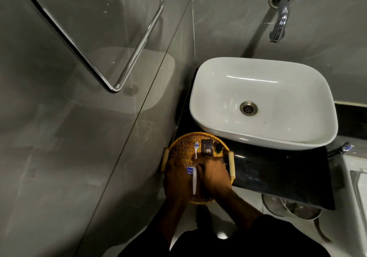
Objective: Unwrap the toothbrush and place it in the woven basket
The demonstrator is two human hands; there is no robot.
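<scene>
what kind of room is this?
Most likely a hotel bathroom: a white vessel sink on a dark counter, a wall-mounted tap on grey tile, and a woven basket holding packaged toiletries and a toothbrush.

From my feed, the woven basket looks like rough golden wicker with pale, smooth handles. The toothbrush is glossy white plastic, I'd say. The sink is shiny white ceramic with a dull metal drain, the faucet is polished chrome, and the countertop is glossy black stone. Wall tiles look smooth, grey, slightly reflective.
</scene>
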